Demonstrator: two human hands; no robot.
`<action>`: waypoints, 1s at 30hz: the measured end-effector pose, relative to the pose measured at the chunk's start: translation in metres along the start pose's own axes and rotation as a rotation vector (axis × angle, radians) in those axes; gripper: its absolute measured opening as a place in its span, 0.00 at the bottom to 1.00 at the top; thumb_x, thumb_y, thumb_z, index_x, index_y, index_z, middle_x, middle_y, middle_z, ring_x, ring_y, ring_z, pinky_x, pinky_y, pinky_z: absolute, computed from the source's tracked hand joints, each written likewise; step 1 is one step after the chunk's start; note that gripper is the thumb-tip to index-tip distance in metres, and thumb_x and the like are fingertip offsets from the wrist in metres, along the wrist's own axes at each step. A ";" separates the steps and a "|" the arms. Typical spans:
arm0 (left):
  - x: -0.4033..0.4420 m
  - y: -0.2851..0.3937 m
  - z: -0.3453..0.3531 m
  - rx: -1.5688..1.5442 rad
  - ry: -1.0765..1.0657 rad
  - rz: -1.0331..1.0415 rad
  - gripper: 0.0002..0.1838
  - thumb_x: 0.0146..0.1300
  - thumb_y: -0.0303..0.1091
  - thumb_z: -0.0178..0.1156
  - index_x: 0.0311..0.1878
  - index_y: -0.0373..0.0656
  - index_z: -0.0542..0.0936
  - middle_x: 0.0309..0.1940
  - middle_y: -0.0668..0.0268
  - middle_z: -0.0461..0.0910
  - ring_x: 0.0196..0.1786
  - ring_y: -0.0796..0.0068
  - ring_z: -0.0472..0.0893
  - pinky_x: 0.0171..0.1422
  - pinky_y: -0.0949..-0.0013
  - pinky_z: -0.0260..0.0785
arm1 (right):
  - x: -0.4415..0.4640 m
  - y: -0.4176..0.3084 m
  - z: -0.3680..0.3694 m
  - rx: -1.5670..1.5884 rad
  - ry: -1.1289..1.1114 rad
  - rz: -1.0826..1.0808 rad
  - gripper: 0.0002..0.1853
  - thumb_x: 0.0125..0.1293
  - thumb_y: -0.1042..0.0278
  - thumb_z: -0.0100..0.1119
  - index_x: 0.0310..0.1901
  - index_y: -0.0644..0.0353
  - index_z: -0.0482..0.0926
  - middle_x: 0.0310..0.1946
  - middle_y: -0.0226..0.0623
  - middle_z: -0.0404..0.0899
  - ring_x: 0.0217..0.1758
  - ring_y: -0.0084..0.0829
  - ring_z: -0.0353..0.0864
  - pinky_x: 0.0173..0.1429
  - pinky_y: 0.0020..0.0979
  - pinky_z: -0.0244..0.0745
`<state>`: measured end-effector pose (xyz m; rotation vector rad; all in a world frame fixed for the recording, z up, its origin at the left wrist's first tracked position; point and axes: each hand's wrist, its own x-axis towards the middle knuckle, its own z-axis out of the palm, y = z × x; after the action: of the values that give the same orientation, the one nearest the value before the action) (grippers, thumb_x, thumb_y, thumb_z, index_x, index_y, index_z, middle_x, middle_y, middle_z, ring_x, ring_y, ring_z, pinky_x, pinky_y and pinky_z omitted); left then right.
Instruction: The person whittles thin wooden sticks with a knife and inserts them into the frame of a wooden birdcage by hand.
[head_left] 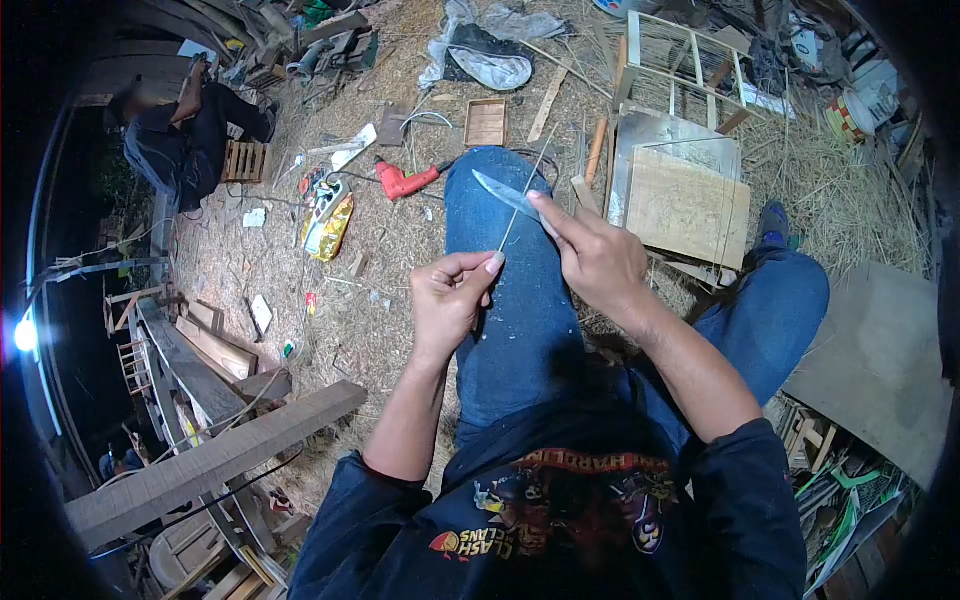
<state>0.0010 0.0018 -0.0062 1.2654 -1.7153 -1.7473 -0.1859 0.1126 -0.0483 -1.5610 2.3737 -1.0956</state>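
Thin strip and knife held above the wearer's leg. The left hand [445, 305] pinches the lower end of the thin strip [541, 160] between thumb and forefinger, the other fingers curled in. The strip slants upward, over the denim leg [520, 320], its free end near the knee. The right hand [605, 260] grips the knife [497, 188], fingers closed around the handle, which is mostly hidden; the forefinger reaches to the blade where blade and strip cross. The blade tip points toward the left edge of the knee. Whether the cutting edge bites into the strip cannot be told.

On the ground, just beyond the knee's left edge, lies a red drill [405, 180]; a small wooden tray [486, 123] lies past its far edge. Another person [165, 135] sits well apart, at the far left.

Likely faults: a blade set too steeply could sever or notch so slender a strip; the unsupported free end could bend or whip under pressure; a weak pinch could let the strip twist. A slip toward the left fingertips or the thigh could cut skin or denim, since both lie close to the blade.
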 end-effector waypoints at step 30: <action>0.001 -0.003 0.005 0.026 0.020 0.077 0.09 0.69 0.31 0.73 0.45 0.34 0.89 0.22 0.74 0.81 0.21 0.90 0.72 0.25 0.81 0.58 | -0.025 -0.017 -0.001 -0.073 0.015 -0.133 0.25 0.70 0.65 0.66 0.67 0.30 0.83 0.25 0.31 0.79 0.20 0.33 0.80 0.22 0.39 0.73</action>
<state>-0.0027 0.0042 -0.0103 1.2074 -1.7576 -1.6687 -0.1613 0.1297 -0.0446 -1.7636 2.3750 -1.0579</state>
